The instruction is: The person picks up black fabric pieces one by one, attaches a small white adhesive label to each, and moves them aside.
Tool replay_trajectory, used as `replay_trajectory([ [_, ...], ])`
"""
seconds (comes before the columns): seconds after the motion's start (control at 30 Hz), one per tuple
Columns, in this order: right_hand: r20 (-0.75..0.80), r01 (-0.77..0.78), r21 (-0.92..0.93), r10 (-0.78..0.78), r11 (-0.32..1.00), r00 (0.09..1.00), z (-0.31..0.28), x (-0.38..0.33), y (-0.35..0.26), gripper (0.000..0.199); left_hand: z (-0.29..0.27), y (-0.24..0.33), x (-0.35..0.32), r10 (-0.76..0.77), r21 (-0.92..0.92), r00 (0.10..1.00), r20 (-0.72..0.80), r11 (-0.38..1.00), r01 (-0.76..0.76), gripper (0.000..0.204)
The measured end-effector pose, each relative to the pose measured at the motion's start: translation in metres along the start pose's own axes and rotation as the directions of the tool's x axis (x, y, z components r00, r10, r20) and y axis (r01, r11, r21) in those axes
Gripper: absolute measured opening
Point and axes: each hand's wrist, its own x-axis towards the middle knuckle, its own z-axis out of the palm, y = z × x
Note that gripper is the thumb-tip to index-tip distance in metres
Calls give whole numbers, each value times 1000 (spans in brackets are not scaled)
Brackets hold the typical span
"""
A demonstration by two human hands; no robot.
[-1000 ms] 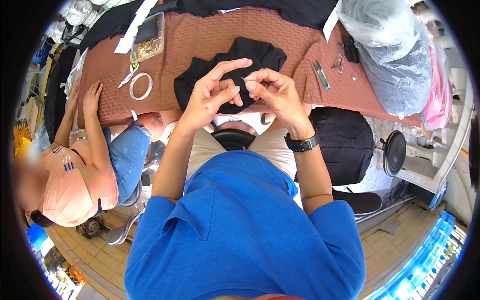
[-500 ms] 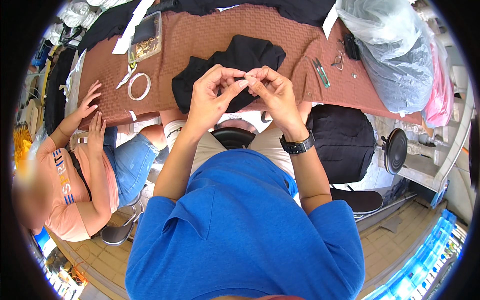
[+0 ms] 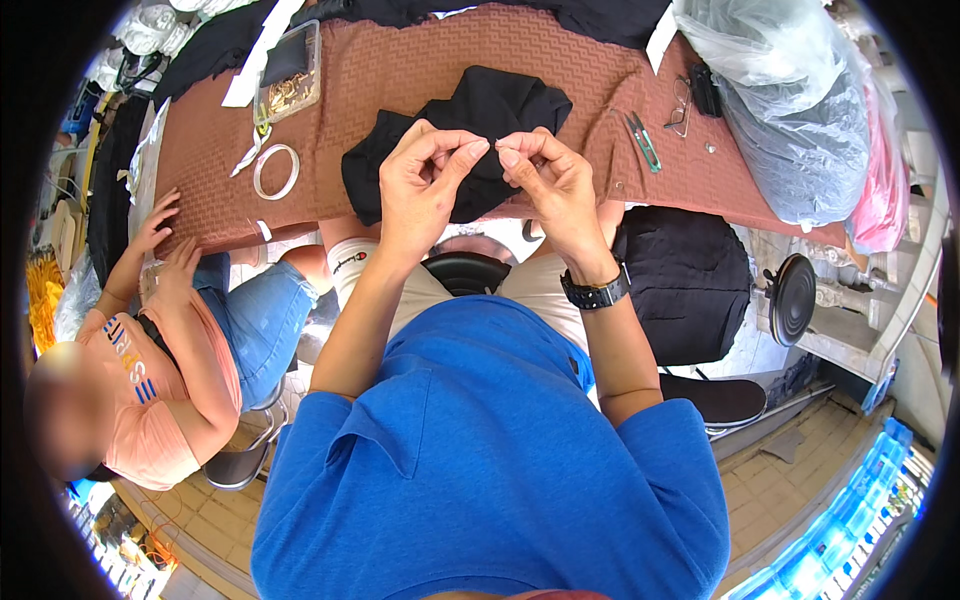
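My left hand (image 3: 428, 182) and my right hand (image 3: 552, 182) are raised in front of me, thumb and forefinger pinched on each, fingertips a small gap apart. Whatever they pinch is too small to make out. Beyond and below them a crumpled black cloth (image 3: 500, 100) lies on the brown-covered table (image 3: 400, 60). Green-handled thread snips (image 3: 645, 145) rest to the right of the cloth.
Left on the table are a clear box (image 3: 300, 95) with gold-coloured pieces and a white ring-shaped roll (image 3: 260, 178). Eyeglasses (image 3: 681, 110) and a large plastic-wrapped bundle (image 3: 790, 130) are at the right. A seated co-worker (image 3: 170, 390) rests both hands by the table's left edge.
My fingertips, touching before, have come slightly apart. The co-worker's hands have lowered and moved a little to the left.
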Motion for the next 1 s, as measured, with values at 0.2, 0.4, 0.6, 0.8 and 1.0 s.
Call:
replay_trajectory([
  [0.2, -5, 29, 39, -28, 999, 1000, 1, 2, 0, 13, 0, -1, 0, -8, -25, 1000, -17, 1000, 7, 9],
  [0.4, -25, 57, 39, -57, 998, 998, 2, 3, 0, 11, 0, -2, 0, -26, -7, 1000, -12, 1000, 26, 10],
  [0.6, -46, 106, -24, -107, 994, 993, 0, 3, 2, 9, -1, 3, -1, -40, 55, 999, 7, 998, 40, 10],
  [0.8, -49, 158, -95, -163, 983, 985, -1, 4, 4, 8, 0, 1, -1, -26, 36, 1000, 2, 999, 26, 10],
  [1.0, -38, 107, -7, -107, 994, 994, 1, 1, 0, 10, 0, 3, -2, -11, 44, 999, -37, 999, 12, 11],
])
